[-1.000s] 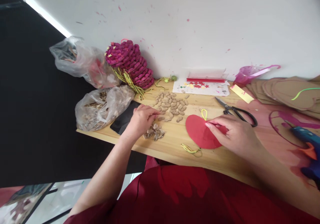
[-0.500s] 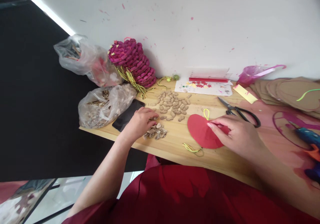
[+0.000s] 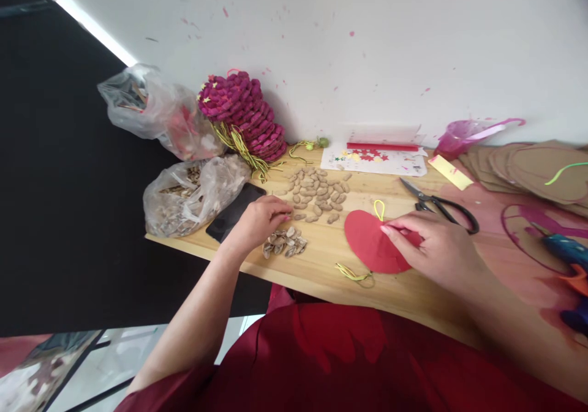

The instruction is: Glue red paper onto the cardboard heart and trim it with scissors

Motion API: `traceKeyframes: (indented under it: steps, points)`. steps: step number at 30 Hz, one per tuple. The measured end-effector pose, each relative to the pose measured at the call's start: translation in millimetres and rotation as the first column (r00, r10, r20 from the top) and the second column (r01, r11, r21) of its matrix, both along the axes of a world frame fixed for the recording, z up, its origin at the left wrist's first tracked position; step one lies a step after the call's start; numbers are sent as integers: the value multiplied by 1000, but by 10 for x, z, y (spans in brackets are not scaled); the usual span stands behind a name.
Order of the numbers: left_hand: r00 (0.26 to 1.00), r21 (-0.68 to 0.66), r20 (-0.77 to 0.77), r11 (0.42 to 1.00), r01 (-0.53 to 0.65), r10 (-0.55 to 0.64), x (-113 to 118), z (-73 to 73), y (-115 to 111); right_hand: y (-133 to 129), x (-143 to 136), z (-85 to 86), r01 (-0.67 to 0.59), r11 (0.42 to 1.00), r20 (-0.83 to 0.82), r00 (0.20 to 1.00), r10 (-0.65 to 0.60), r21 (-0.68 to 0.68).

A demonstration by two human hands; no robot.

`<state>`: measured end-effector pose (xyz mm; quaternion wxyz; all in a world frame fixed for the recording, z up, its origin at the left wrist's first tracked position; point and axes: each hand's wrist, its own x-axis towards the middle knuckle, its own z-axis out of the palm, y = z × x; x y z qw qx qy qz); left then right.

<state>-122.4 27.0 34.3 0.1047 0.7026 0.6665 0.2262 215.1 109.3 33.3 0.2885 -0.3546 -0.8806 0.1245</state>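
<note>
My left hand (image 3: 263, 219) is pinched, thumb against fingers, over the near-left side of a pile of whole peanuts (image 3: 310, 185). What its fingertips hold, if anything, is too small to make out. Just below it lies a small heap of split peanut shells (image 3: 290, 245). My right hand (image 3: 427, 237) rests over a red rounded piece of card (image 3: 361, 240), its thumb and fingers pressed together above the surface; anything between them is hidden. A yellow cord loop (image 3: 379, 209) sticks out at the card's top, and a yellow cord tassel (image 3: 351, 271) lies below it.
Black scissors (image 3: 434, 202) lie behind my right hand. A glue gun (image 3: 563, 250) and stacked cardboard shapes (image 3: 542, 170) are at right. Left are a dark phone (image 3: 229, 216), a plastic bag (image 3: 184, 201) and magenta peanut ornaments (image 3: 248, 115). Paper with stars (image 3: 399, 164) is behind.
My left hand's thumb and fingers have drawn closer together, and the brownish piece between them has gone from sight. The hand has lifted slightly off the shell heap. My right hand stays put.
</note>
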Motion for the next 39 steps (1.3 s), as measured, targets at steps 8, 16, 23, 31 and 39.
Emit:
traceKeyframes:
  steps: [8,16,23,31,39]
  points:
    - [959,-36,114,966,-256,259,76,9,51,9,9,-24,7,999,8,1000,-7,-34]
    - [966,9,-27,967,-255,255,-13,-8,51,4,6,-11,11,999,11,1000,-10,-35]
    - [974,29,-28,974,-225,226,3,-63,32,-7,-16,6,-12,1000,8,1000,13,-17]
    - [976,126,-130,979,-159,175,69,-136,182,4,-9,-8,-14,999,17,1000,15,-30]
    - [969,213,-129,960,-179,209,26,-106,214,13,-17,-28,-14,999,8,1000,15,-39]
